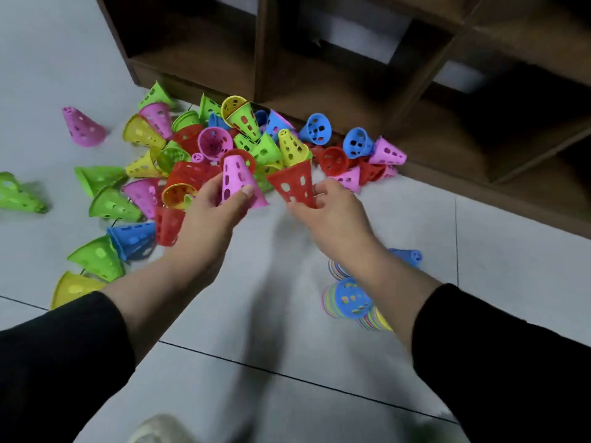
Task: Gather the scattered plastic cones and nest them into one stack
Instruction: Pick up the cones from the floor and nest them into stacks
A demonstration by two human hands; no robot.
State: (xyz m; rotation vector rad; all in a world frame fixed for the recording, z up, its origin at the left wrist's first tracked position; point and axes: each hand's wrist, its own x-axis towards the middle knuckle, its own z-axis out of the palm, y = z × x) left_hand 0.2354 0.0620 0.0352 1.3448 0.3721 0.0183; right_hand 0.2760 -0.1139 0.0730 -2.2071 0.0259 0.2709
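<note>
My left hand [220,207] grips a pink cone [238,179] by its wide end, narrow top pointing up. My right hand [329,207] pinches a red cone [294,183] at its narrow end, wide mouth facing up and left. The two cones hang close together above the floor, a small gap between them. Behind them lies a heap of several loose cones [224,139] in green, yellow, pink, red and blue. Two nested stacks of cones lie on the floor under my right forearm, one topped by a blue cone [351,298], the other [407,255] partly hidden.
A dark wooden shelf unit [319,59] stands behind the heap, its base touching the cones. Stray cones lie at the left: a pink one [83,127] and a green one [19,195]. Grey floor tiles [256,314] spread in front; a shoe [160,430] shows at the bottom.
</note>
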